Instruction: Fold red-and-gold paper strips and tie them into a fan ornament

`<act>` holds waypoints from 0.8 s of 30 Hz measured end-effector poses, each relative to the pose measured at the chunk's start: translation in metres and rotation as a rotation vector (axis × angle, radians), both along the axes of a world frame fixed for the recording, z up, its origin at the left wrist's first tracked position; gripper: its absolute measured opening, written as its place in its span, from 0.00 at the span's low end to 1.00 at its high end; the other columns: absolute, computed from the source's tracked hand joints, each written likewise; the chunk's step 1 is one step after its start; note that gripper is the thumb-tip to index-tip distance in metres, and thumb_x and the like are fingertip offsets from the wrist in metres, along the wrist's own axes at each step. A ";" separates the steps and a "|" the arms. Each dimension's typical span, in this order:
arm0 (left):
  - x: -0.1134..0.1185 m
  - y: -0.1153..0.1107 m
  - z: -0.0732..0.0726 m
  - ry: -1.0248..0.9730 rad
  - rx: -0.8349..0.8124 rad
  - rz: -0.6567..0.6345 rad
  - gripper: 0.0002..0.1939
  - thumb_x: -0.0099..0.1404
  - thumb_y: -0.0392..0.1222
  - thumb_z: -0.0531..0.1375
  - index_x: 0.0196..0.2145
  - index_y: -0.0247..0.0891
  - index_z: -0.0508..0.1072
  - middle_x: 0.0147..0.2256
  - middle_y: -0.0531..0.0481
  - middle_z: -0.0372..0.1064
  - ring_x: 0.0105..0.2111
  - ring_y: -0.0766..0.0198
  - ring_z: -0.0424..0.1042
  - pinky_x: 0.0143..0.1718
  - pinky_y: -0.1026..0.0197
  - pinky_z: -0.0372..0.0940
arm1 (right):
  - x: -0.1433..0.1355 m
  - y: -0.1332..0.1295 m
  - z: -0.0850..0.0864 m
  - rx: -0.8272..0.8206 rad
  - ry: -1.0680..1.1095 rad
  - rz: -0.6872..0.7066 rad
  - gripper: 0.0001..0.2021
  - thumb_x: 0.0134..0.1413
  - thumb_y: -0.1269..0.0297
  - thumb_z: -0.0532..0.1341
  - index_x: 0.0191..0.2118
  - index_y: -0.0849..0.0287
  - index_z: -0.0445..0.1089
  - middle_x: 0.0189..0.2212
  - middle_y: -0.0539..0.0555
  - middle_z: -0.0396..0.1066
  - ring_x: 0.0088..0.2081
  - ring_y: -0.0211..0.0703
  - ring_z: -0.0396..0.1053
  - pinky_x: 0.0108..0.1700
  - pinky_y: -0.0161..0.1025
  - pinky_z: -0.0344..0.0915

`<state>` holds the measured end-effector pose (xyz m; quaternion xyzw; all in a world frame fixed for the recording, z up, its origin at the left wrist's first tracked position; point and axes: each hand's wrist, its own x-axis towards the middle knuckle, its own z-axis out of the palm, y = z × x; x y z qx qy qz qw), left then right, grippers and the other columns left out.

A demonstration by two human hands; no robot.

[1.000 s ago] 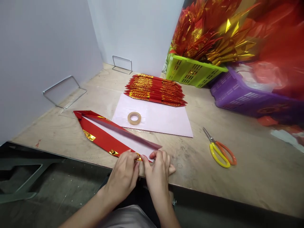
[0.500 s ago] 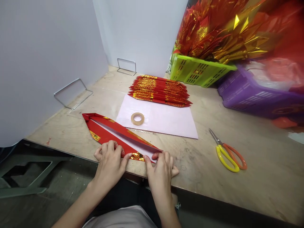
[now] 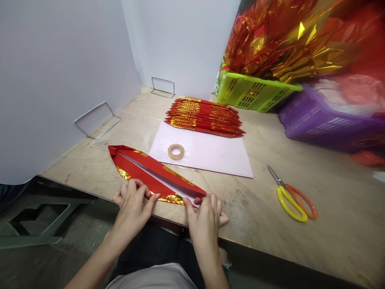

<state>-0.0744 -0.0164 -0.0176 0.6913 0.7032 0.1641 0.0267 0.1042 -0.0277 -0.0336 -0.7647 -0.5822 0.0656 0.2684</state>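
Along the near edge of the table [image 3: 255, 208], the red paper [image 3: 156, 186] lies at a slant, its slit facing up. Left hand [image 3: 132, 204]: partly closed, thumb and curled fingers gripping the near edge around its middle. Right hand [image 3: 204, 218]: nearly closed, pinching the right-hand tip. Change noted: the left hand, beside the right one a second ago, has moved leftward along that edge, leaving more of the gold strip [image 3: 171, 198] exposed between the two. The slit also looks narrower. In my judgement, the edge is being pressed along its length, with the right hand as anchor; its left part appears not yet worked. Unchanged on the table: pile [image 3: 207, 116], tape [image 3: 170, 151] and scissors [image 3: 280, 182].
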 end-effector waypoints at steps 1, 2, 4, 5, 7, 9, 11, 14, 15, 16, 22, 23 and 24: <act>0.004 -0.003 0.001 0.031 0.047 -0.009 0.13 0.65 0.48 0.57 0.27 0.37 0.71 0.37 0.43 0.65 0.40 0.51 0.64 0.43 0.47 0.57 | 0.000 0.001 0.000 -0.004 0.006 0.000 0.20 0.62 0.44 0.51 0.29 0.56 0.60 0.31 0.54 0.66 0.39 0.54 0.64 0.39 0.45 0.47; 0.010 -0.007 0.001 0.060 0.106 -0.043 0.11 0.66 0.45 0.56 0.31 0.37 0.72 0.38 0.42 0.66 0.41 0.51 0.65 0.43 0.47 0.58 | 0.000 0.001 0.000 -0.007 0.014 0.000 0.19 0.62 0.45 0.51 0.29 0.56 0.59 0.31 0.53 0.66 0.39 0.54 0.64 0.39 0.45 0.47; 0.026 -0.017 -0.002 0.102 0.252 -0.196 0.12 0.68 0.37 0.52 0.44 0.35 0.73 0.43 0.40 0.70 0.46 0.52 0.67 0.48 0.50 0.59 | -0.002 0.000 0.000 -0.009 0.033 -0.008 0.17 0.61 0.47 0.52 0.30 0.55 0.58 0.31 0.53 0.66 0.38 0.54 0.64 0.39 0.45 0.48; 0.034 -0.023 -0.005 0.106 0.287 -0.325 0.15 0.68 0.34 0.50 0.50 0.33 0.71 0.46 0.40 0.71 0.50 0.54 0.67 0.51 0.52 0.58 | -0.003 -0.001 -0.001 -0.005 0.048 -0.018 0.16 0.61 0.48 0.53 0.31 0.55 0.57 0.31 0.54 0.66 0.39 0.54 0.64 0.40 0.46 0.49; 0.047 -0.032 -0.013 0.133 0.330 -0.473 0.20 0.68 0.35 0.50 0.55 0.28 0.67 0.52 0.38 0.71 0.56 0.53 0.64 0.57 0.54 0.55 | -0.003 -0.005 -0.001 0.027 0.109 -0.032 0.14 0.59 0.49 0.54 0.34 0.55 0.56 0.33 0.55 0.67 0.41 0.55 0.65 0.41 0.48 0.51; 0.052 -0.038 -0.020 0.168 0.343 -0.504 0.22 0.68 0.38 0.51 0.57 0.28 0.66 0.55 0.39 0.69 0.58 0.52 0.63 0.60 0.54 0.52 | 0.001 -0.011 0.001 0.073 0.235 -0.026 0.13 0.58 0.52 0.55 0.38 0.55 0.56 0.36 0.57 0.67 0.42 0.54 0.66 0.44 0.50 0.53; 0.051 -0.040 -0.026 0.193 0.340 -0.505 0.24 0.67 0.40 0.52 0.58 0.29 0.65 0.57 0.40 0.67 0.59 0.52 0.63 0.61 0.55 0.50 | 0.013 -0.012 0.009 0.124 0.415 0.000 0.11 0.58 0.56 0.55 0.42 0.55 0.57 0.39 0.57 0.67 0.42 0.51 0.67 0.45 0.49 0.57; 0.048 -0.038 -0.028 0.168 0.339 -0.505 0.24 0.67 0.40 0.52 0.58 0.29 0.65 0.57 0.41 0.67 0.59 0.52 0.63 0.61 0.55 0.50 | 0.039 0.006 0.028 0.171 0.617 0.023 0.11 0.58 0.56 0.56 0.42 0.56 0.63 0.39 0.57 0.69 0.42 0.47 0.68 0.44 0.44 0.62; 0.048 -0.037 -0.028 0.143 0.344 -0.496 0.23 0.67 0.40 0.52 0.58 0.29 0.66 0.56 0.41 0.68 0.58 0.52 0.64 0.61 0.56 0.50 | 0.046 0.017 0.034 0.150 0.637 0.035 0.12 0.58 0.54 0.56 0.40 0.56 0.65 0.37 0.56 0.71 0.40 0.47 0.69 0.43 0.43 0.62; 0.049 -0.036 -0.028 0.119 0.352 -0.486 0.22 0.67 0.40 0.52 0.57 0.29 0.67 0.55 0.41 0.69 0.57 0.52 0.65 0.61 0.56 0.50 | 0.052 0.031 0.038 0.084 0.645 0.087 0.12 0.58 0.53 0.56 0.38 0.57 0.67 0.35 0.55 0.72 0.38 0.46 0.69 0.41 0.42 0.62; 0.055 -0.037 -0.029 0.021 0.393 -0.431 0.21 0.67 0.39 0.52 0.55 0.31 0.68 0.52 0.42 0.72 0.56 0.54 0.65 0.59 0.56 0.52 | 0.041 0.090 0.035 -0.439 0.360 0.583 0.05 0.49 0.63 0.64 0.30 0.57 0.68 0.28 0.48 0.71 0.31 0.41 0.67 0.32 0.35 0.58; 0.056 -0.037 -0.029 0.006 0.393 -0.425 0.20 0.67 0.38 0.52 0.55 0.31 0.69 0.52 0.41 0.71 0.56 0.54 0.64 0.58 0.56 0.53 | 0.036 0.092 0.034 -0.452 0.293 0.603 0.06 0.47 0.66 0.65 0.30 0.57 0.67 0.27 0.48 0.70 0.30 0.40 0.66 0.31 0.34 0.56; 0.056 -0.038 -0.028 -0.008 0.389 -0.415 0.20 0.67 0.37 0.51 0.54 0.31 0.69 0.52 0.40 0.71 0.56 0.54 0.64 0.57 0.56 0.54 | 0.030 0.091 0.033 -0.444 0.238 0.617 0.06 0.46 0.68 0.65 0.30 0.57 0.66 0.28 0.47 0.70 0.31 0.40 0.65 0.31 0.34 0.56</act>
